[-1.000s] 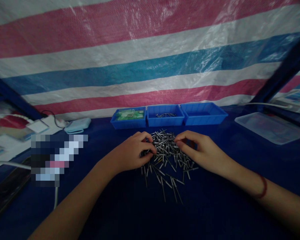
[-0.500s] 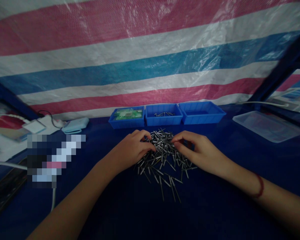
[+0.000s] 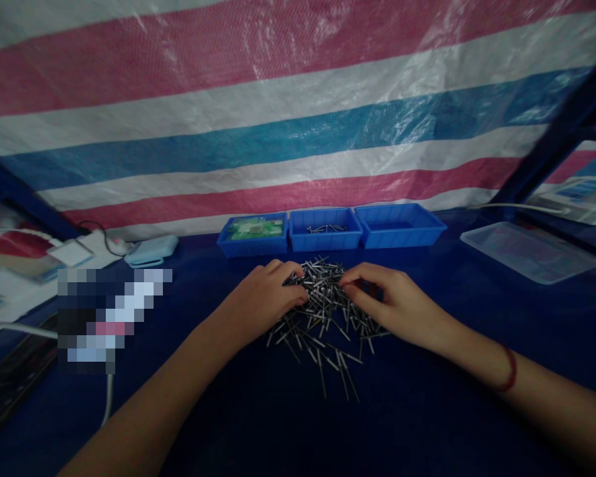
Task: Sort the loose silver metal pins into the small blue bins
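A heap of thin metal pins or rivets (image 3: 322, 291) lies on the dark blue table (image 3: 258, 411). My left hand (image 3: 268, 295) rests at the heap's left side, thumb and fingers apart and curved around some of the pieces, none plainly gripped. On the right side, my right hand (image 3: 390, 298) touches the heap with thumb and forefinger tips close together; whatever is between them is too small to make out. Several loose pieces stick out from the heap toward the front.
Behind the heap are three blue bins: the left (image 3: 253, 246) with green packets, the middle (image 3: 325, 240) with some metal pieces, and the right (image 3: 402, 228). A clear lid (image 3: 531, 255) lies at right, a light blue case (image 3: 151, 250) at left.
My left hand's thumb and fingers have shifted slightly at the heap's left edge. My right hand has barely moved. The view has shifted a little.
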The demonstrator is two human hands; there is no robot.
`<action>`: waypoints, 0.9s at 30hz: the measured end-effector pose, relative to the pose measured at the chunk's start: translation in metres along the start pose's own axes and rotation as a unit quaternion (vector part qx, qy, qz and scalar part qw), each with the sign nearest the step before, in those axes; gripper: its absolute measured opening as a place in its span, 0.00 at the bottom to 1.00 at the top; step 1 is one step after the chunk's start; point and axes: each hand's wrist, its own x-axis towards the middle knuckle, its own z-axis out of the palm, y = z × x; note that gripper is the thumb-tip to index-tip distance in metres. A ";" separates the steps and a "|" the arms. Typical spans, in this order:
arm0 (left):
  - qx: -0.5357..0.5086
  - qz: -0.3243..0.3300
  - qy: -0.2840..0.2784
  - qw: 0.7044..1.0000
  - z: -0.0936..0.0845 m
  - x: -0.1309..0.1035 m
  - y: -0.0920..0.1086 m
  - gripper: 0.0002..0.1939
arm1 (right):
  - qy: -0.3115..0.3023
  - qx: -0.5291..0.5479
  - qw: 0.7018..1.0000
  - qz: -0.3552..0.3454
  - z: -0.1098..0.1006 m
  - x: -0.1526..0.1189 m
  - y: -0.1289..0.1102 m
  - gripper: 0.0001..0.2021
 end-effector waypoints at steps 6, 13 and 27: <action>0.007 -0.003 -0.006 1.000 -0.003 0.000 0.000 0.06 | 0.008 0.010 1.000 -0.004 0.000 -0.002 0.000 0.07; 0.008 0.012 0.012 1.000 -0.003 -0.001 0.006 0.08 | 0.030 0.017 0.999 0.017 0.001 -0.002 -0.002 0.07; -0.336 -0.129 0.207 0.910 0.008 0.006 0.046 0.06 | 0.067 0.174 0.982 0.012 0.004 -0.009 -0.023 0.06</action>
